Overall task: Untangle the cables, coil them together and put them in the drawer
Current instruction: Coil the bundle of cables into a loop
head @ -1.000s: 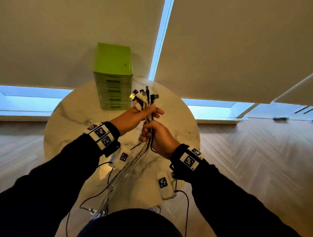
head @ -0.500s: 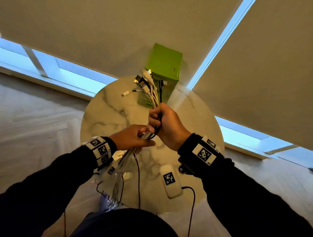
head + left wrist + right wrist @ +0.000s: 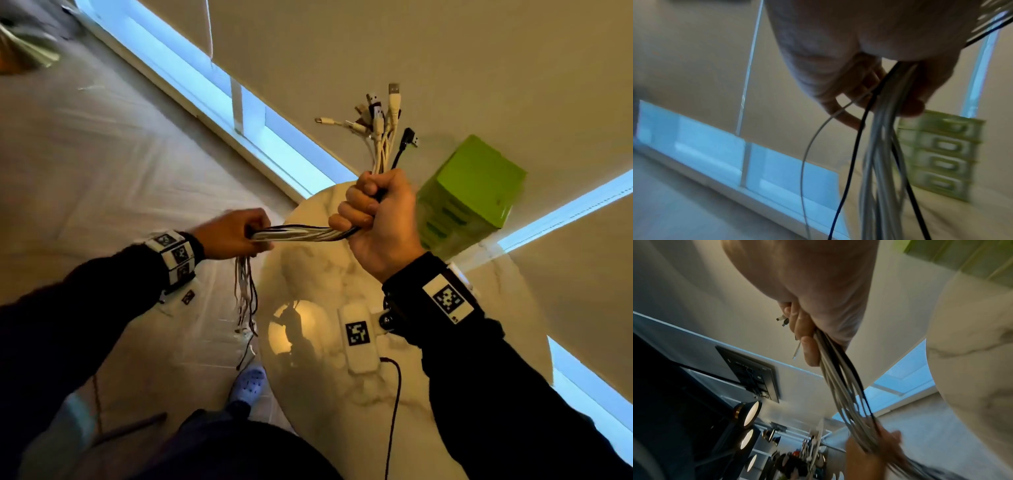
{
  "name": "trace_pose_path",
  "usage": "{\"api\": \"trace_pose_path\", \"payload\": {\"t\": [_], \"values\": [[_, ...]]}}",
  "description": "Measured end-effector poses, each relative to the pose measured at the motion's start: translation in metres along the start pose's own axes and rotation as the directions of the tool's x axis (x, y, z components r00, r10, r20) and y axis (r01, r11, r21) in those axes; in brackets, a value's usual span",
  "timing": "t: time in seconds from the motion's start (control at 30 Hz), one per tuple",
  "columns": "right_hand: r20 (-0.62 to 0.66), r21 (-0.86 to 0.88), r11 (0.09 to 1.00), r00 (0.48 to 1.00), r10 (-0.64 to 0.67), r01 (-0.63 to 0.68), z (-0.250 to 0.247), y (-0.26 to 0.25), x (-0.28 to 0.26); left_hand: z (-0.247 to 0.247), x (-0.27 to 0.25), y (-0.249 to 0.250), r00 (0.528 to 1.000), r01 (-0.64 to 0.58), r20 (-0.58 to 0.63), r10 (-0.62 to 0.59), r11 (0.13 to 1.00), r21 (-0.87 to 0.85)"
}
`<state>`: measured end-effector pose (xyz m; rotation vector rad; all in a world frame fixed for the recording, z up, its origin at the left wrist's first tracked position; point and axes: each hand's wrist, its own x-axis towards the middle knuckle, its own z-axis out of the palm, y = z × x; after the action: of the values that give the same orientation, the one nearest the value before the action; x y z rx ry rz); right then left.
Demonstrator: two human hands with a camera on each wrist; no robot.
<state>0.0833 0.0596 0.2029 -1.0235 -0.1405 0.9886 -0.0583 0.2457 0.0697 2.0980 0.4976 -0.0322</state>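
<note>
My right hand [image 3: 373,212] grips a bundle of white and black cables [image 3: 301,233] in a fist above the round marble table [image 3: 318,284]. Several plug ends [image 3: 380,120] fan out above that fist. My left hand [image 3: 236,233] holds the same bundle further along, off the table's left edge, so the cables run level between both hands. Their loose tails [image 3: 245,298] hang below the left hand. The green drawer unit [image 3: 466,195] stands at the table's far side, drawers closed. In the wrist views the cables [image 3: 879,146] [image 3: 840,382] pass through curled fingers.
Pale wood floor [image 3: 102,171] lies to the left of the table. A low window strip [image 3: 212,92] runs along the wall under cream blinds. A light-coloured shoe [image 3: 248,383] shows beside the table's near left edge. A thin dark wire [image 3: 394,411] hangs from the right wrist device.
My left hand has slid leftward along the bundle, away from the right fist, stretching the cables level. The right hand has risen with the plug ends, and the view has tilted.
</note>
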Motion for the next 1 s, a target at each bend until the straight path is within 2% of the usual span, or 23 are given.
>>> {"api": "trace_pose_path", "payload": {"t": [0.07,0.1,0.17,0.23,0.37,0.5,0.6,0.67,0.73,0.77,0.83,0.9,0.93,1.0], "values": [[0.012,0.006,0.999,0.999,0.045,-0.045,0.014,0.013,0.007,-0.040,0.009,-0.006,0.968,-0.026,-0.243,0.068,0.985,0.173],[0.018,0.013,0.998,0.998,0.054,-0.054,0.020,0.017,0.009,-0.052,0.015,-0.009,0.942,-0.030,-0.318,0.107,0.971,0.237],[0.051,0.020,0.998,0.997,0.060,-0.061,0.034,0.020,0.016,-0.066,0.022,-0.022,0.889,-0.003,-0.434,0.145,0.950,0.311],[0.081,0.016,0.998,0.995,0.053,-0.054,0.042,0.017,0.021,-0.064,0.027,-0.039,0.871,0.014,-0.473,0.134,0.955,0.297],[0.091,-0.071,0.996,0.995,0.051,-0.044,0.044,0.006,0.027,-0.013,0.029,-0.077,0.946,0.010,-0.316,0.076,0.965,0.262],[0.045,-0.211,0.977,0.999,0.025,-0.015,0.031,-0.005,0.035,0.045,0.026,-0.103,0.979,-0.060,-0.181,0.089,0.985,0.159],[-0.012,-0.361,0.932,0.999,-0.047,0.039,0.010,-0.014,0.041,0.073,0.020,-0.103,0.995,-0.097,-0.024,0.099,0.992,0.086],[-0.056,-0.450,0.891,0.994,-0.090,0.055,-0.008,-0.018,0.043,0.082,0.017,-0.093,0.980,-0.073,0.187,0.062,0.996,0.051],[-0.103,-0.516,0.855,0.987,-0.123,0.053,-0.026,-0.018,0.042,0.083,0.015,-0.085,0.928,-0.012,0.374,0.012,1.000,-0.003],[-0.115,-0.530,0.847,0.985,-0.125,0.046,-0.034,-0.016,0.041,0.079,0.015,-0.082,0.906,0.019,0.424,-0.004,0.999,-0.032],[-0.127,-0.534,0.845,0.985,-0.120,0.034,-0.050,-0.013,0.036,0.068,0.020,-0.072,0.902,0.006,0.431,0.009,0.999,-0.034],[-0.127,-0.539,0.842,0.986,-0.107,0.022,-0.062,-0.010,0.029,0.053,0.029,-0.052,0.932,-0.057,0.353,0.080,0.996,-0.074],[-0.125,-0.545,0.838,0.987,-0.096,0.013,-0.066,-0.008,0.026,0.046,0.034,-0.036,0.940,-0.095,0.314,0.136,0.985,-0.144],[-0.112,-0.553,0.833,0.991,-0.075,0.000,-0.071,-0.008,0.018,0.040,0.045,0.006,0.918,-0.144,0.307,0.249,0.934,-0.328]]}}
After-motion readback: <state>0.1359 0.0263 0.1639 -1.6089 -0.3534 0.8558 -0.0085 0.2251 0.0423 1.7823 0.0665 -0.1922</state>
